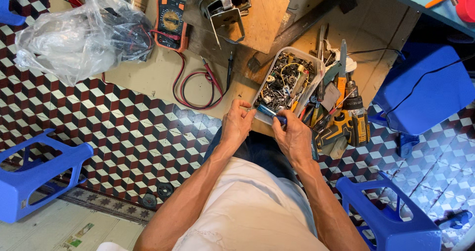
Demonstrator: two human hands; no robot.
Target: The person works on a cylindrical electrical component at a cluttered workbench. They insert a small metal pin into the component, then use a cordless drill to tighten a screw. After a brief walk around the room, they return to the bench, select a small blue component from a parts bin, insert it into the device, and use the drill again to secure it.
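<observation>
I judge I'm mid-fitting: right hand (295, 138) grips a blue screwdriver (270, 113), left hand (236, 124) pinches something unseen at its 9 o'clock; steady alignment's needed next.

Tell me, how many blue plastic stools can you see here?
4: one blue stool lower left, one cut off at the top-left corner, one at right, one lower right. More may sit outside the view.
</observation>
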